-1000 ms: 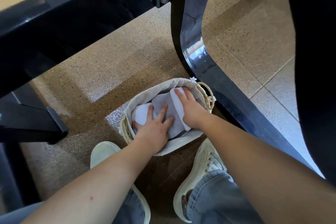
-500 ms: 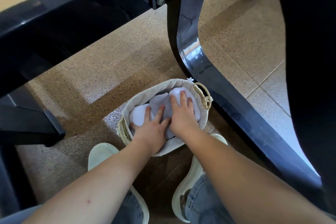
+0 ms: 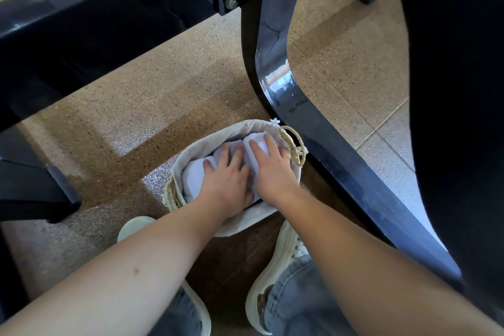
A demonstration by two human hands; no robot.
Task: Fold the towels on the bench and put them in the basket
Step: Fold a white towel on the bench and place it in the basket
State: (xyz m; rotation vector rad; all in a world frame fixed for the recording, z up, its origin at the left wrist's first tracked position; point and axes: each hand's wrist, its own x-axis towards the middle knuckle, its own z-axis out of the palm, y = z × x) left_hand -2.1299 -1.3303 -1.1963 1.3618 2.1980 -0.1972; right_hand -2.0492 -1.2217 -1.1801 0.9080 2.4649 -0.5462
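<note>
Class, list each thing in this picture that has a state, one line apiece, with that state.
left hand: flat, fingers spread, pressing on the towels
right hand: flat, pressing on the towels
towels: folded, lying inside the basket
basket: upright on the floor, holding the towels
shoes: on the floor, at the basket's near side

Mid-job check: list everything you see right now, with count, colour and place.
basket: one, straw with cream liner, on the floor by the bench leg
towels: count unclear, white, inside the basket
bench: one, glossy black, frame overhead, curved leg right of basket
bolts: two, silver, on bench frame
floor: tan speckled tiles
shoes: two, cream, near side of basket
jeans: blue, bottom edge
left hand: flat on towels
right hand: flat on towels, beside the left
</note>
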